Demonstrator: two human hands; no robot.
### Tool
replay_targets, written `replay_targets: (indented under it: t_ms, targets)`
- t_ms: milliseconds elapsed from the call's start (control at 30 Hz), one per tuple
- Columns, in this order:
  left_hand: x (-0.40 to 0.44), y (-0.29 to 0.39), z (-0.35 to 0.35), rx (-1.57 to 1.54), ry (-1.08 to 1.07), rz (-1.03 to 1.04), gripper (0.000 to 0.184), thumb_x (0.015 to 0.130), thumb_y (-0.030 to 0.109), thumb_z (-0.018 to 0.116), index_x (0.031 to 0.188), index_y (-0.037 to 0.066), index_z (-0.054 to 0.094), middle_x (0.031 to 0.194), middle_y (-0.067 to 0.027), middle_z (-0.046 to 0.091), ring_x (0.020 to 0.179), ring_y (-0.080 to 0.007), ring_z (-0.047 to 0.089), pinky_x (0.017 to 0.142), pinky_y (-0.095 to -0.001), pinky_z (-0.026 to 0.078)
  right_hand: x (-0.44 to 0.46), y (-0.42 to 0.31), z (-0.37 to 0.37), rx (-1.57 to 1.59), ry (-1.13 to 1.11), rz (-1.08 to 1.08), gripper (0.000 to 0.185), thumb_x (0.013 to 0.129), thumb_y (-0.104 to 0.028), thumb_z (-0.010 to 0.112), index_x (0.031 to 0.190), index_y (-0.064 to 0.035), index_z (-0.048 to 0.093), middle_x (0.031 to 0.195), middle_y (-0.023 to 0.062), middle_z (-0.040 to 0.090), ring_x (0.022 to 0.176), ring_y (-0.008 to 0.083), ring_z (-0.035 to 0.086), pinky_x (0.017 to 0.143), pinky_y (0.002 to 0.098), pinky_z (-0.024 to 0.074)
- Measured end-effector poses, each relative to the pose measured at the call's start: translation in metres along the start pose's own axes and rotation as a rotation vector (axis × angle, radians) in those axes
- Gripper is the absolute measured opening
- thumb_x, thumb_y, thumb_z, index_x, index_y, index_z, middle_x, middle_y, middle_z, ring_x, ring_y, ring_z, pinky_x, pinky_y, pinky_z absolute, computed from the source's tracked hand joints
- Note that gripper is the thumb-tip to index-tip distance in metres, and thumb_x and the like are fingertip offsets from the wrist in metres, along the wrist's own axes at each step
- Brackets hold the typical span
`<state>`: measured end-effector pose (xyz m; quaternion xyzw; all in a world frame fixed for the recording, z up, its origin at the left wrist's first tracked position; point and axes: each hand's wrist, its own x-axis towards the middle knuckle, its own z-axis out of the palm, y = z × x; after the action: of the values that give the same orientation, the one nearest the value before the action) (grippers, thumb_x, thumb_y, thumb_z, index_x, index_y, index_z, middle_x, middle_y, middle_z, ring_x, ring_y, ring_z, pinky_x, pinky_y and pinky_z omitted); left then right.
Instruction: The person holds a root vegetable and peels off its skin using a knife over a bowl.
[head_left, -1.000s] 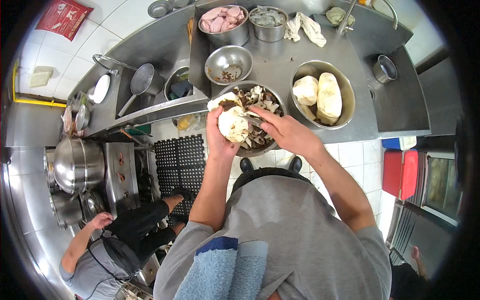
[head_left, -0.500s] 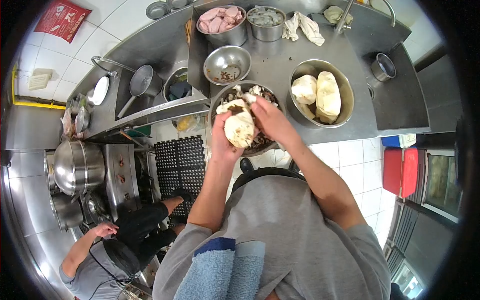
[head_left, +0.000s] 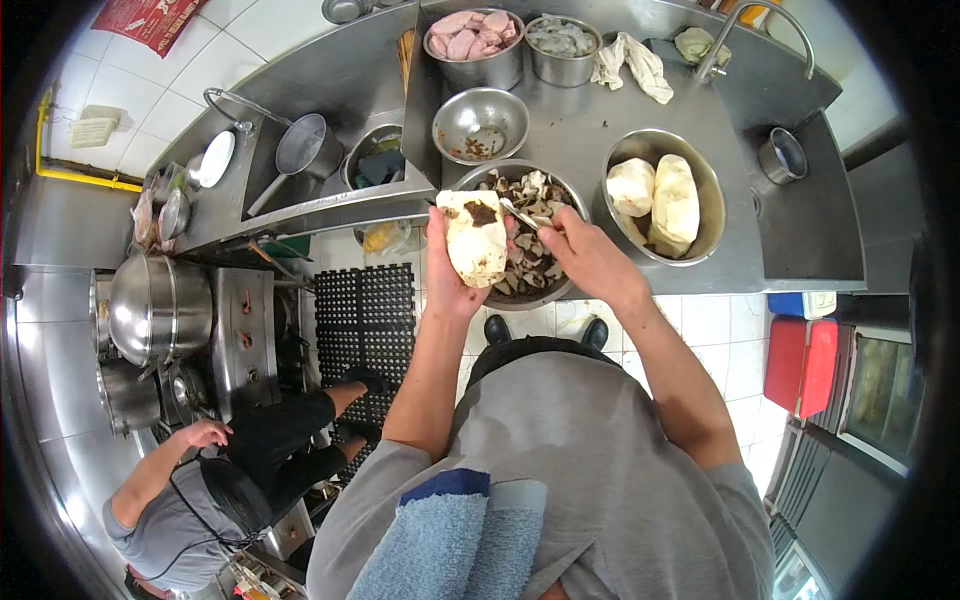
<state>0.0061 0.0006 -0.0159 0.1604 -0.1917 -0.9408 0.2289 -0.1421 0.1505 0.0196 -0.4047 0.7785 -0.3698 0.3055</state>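
Note:
My left hand is wrapped round a large pale root vegetable, mostly peeled, with a dark brown patch near its top. My right hand grips a small knife whose metal blade is at the upper right side of the root. Its exact kind is partly hidden by my fingers. Both hands are over a metal bowl full of brown-and-white peelings. Right of it, a deep metal pot holds two pale peeled roots.
Behind the peelings stands a metal bowl with scraps. Farther back are a pot of pink meat, a pot of greyish pieces and a white cloth. Sinks flank the counter. A co-worker is at lower left.
The root has been turned more upright, its brown patch facing up. My right hand has moved right and down from its top, and the blade now shows. The view has shifted slightly.

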Motion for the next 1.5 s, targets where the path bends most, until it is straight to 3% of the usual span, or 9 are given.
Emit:
replay_targets:
  t_ms: [367,800,900,1000,1100,1267,1367,1433,1500]
  targets:
    - [-0.001,-0.002,0.02,0.132,0.108,0.035,0.053,0.104,0.052,0.039,0.128,0.008,0.055,0.119,-0.01,0.066,0.106,-0.0236,0.066,0.09,-0.0404,0.056,-0.012,-0.004,0.014,0.132,-0.056,-0.387,0.046,0.103,-0.027,0.049,0.147,-0.0142,0.043,0.126,0.0227,0.063,0.114,0.0437,0.061,0.098,0.0462,0.0472]
    - [-0.006,-0.009,0.025,0.193,0.176,-0.025,0.052,0.104,0.051,0.041,0.128,0.007,0.056,0.12,-0.008,0.066,0.107,-0.0219,0.066,0.093,-0.0376,0.054,-0.005,-0.01,0.022,0.066,-0.003,-0.245,0.041,0.104,-0.022,0.044,0.145,-0.0185,0.048,0.117,0.0209,0.066,0.101,0.046,0.063,0.093,0.0508,0.0477]
    - [-0.004,-0.008,0.022,0.136,0.177,-0.023,0.051,0.103,0.05,0.042,0.129,0.008,0.055,0.118,-0.0089,0.067,0.103,-0.0224,0.068,0.085,-0.038,0.059,0.01,0.003,0.043,0.065,0.229,-0.541,0.043,0.106,-0.026,0.044,0.148,-0.0151,0.045,0.106,0.0174,0.071,0.082,0.0344,0.069,0.075,0.0414,0.0543]
    - [-0.006,-0.005,0.016,0.119,0.182,-0.045,0.051,0.103,0.051,0.042,0.128,0.008,0.056,0.115,-0.0091,0.068,0.098,-0.0234,0.069,0.081,-0.0402,0.061,0.007,-0.001,0.033,0.765,-0.175,-0.013,0.044,0.107,-0.03,0.045,0.149,-0.0157,0.044,0.075,0.0045,0.057,0.052,0.0149,0.05,0.047,0.0289,0.0406]
    - [-0.01,-0.004,0.016,0.112,0.12,-0.048,0.052,0.103,0.051,0.041,0.127,0.008,0.056,0.112,-0.0095,0.069,0.095,-0.0244,0.07,0.076,-0.0423,0.061,-0.003,-0.008,0.016,1.019,-0.175,0.227,0.046,0.107,-0.034,0.047,0.149,-0.0162,0.043,0.061,-0.0068,0.035,0.042,0.002,0.025,0.035,0.0195,0.0203]
    - [-0.007,0.002,0.018,0.19,0.15,-0.015,0.052,0.103,0.051,0.04,0.126,0.008,0.056,0.112,-0.0109,0.068,0.094,-0.0239,0.07,0.072,-0.0422,0.062,-0.005,-0.004,0.004,0.369,-0.232,-0.059,0.047,0.107,-0.03,0.042,0.153,-0.0188,0.039,0.069,-0.002,0.046,0.057,0.0075,0.044,0.052,0.0234,0.0399]
    - [-0.006,0.003,0.027,0.219,0.175,-0.018,0.052,0.104,0.05,0.038,0.127,0.007,0.055,0.114,-0.0114,0.068,0.094,-0.0235,0.071,0.072,-0.0404,0.063,-0.007,-0.004,0.002,0.172,-0.203,-0.234,0.048,0.107,-0.027,0.041,0.154,-0.0192,0.038,0.098,0.0099,0.062,0.088,0.0183,0.061,0.079,0.03,0.0498]
    - [-0.006,0.003,0.027,0.237,0.149,-0.027,0.052,0.104,0.049,0.038,0.128,0.006,0.054,0.115,-0.0113,0.067,0.095,-0.0233,0.07,0.073,-0.0391,0.063,-0.003,0.0,0.006,0.11,-0.115,-0.361,0.049,0.106,-0.025,0.042,0.154,-0.0191,0.037,0.129,0.0176,0.062,0.118,0.0267,0.061,0.1,0.0356,0.0465]
    - [-0.005,0.004,0.022,0.261,0.103,-0.039,0.052,0.105,0.049,0.038,0.129,0.005,0.054,0.117,-0.0109,0.067,0.096,-0.0229,0.07,0.074,-0.0379,0.063,-0.005,-0.008,-0.004,0.202,-0.235,-0.247,0.05,0.105,-0.024,0.042,0.154,-0.0193,0.036,0.146,0.017,0.048,0.134,0.0295,0.048,0.11,0.0369,0.0374]
